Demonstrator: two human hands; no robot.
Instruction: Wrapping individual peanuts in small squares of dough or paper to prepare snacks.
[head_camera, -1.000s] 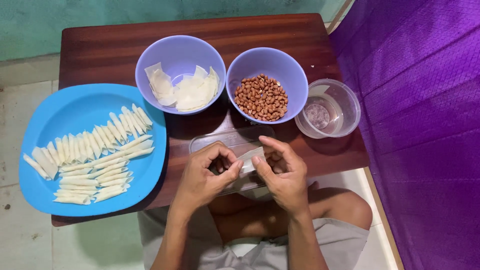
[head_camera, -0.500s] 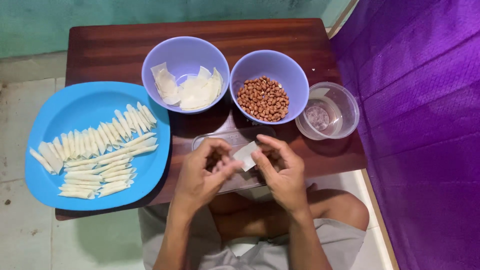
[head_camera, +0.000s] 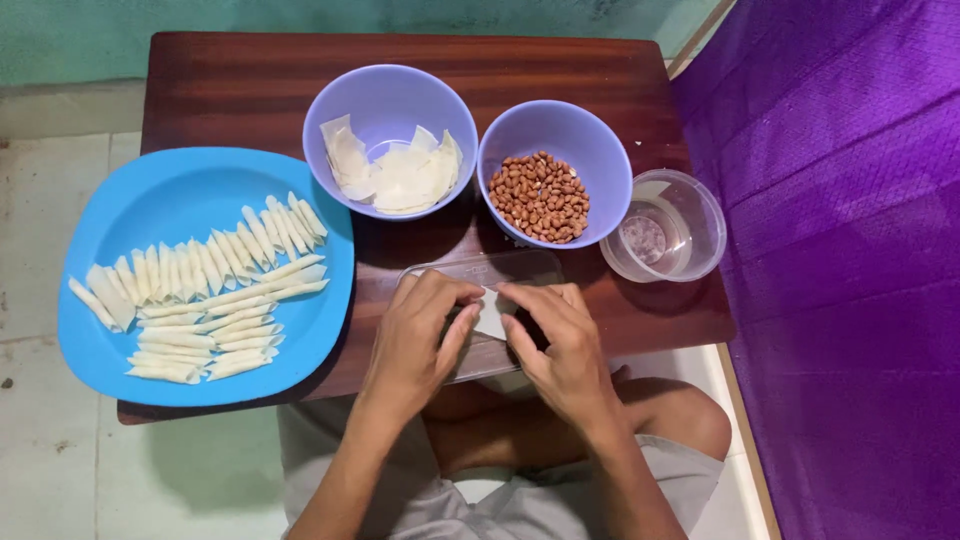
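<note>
My left hand (head_camera: 418, 338) and my right hand (head_camera: 560, 345) meet over a clear plastic lid (head_camera: 480, 272) at the near edge of the brown table (head_camera: 250, 90). Both hands pinch a small pale wrapper sheet (head_camera: 491, 317) lying between their fingertips. Just beyond them stands a lilac bowl of peanuts (head_camera: 541, 195). Left of it, a second lilac bowl (head_camera: 388, 110) holds loose white wrapper pieces (head_camera: 395, 175). A blue plate (head_camera: 160, 210) on the left carries several rolled white sticks (head_camera: 205, 290) in rows.
A clear plastic cup with a little water (head_camera: 664, 228) stands at the table's right edge. Purple cloth (head_camera: 850, 250) covers the right side. Pale floor tiles (head_camera: 40, 200) lie left of the table. My knees show below the table edge.
The wrapper sheet was raised between the fingers earlier; now both hands have come down and closer together, pressing it on the clear lid. The view has shifted slightly.
</note>
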